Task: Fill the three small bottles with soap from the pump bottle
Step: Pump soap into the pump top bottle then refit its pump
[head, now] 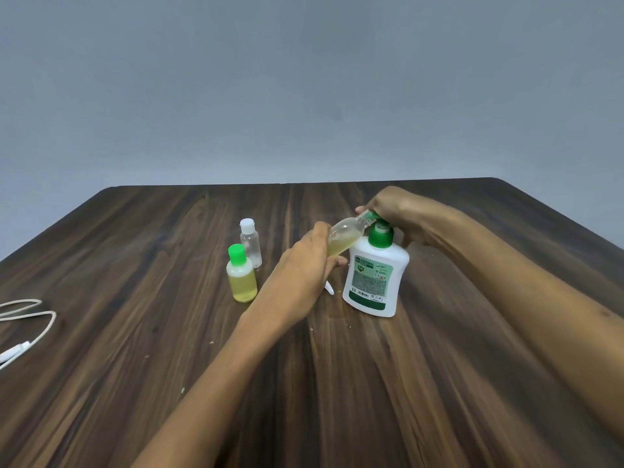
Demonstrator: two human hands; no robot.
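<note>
The left hand (305, 265) holds a tilted, part-filled small bottle (342, 236) with its mouth at the nozzle of the pump bottle (374, 278) on the worktop (439, 383). The right hand (393, 207) curls over the pump head. Press slowly, mouth snug under the spout, to avoid drips.

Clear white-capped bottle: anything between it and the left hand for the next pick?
Partly. The green-capped bottle stands just in front of the white-capped bottle, nearly touching it. The left hand, right of both, already grips the tilted bottle at the pump bottle. Otherwise nothing visible.
</note>
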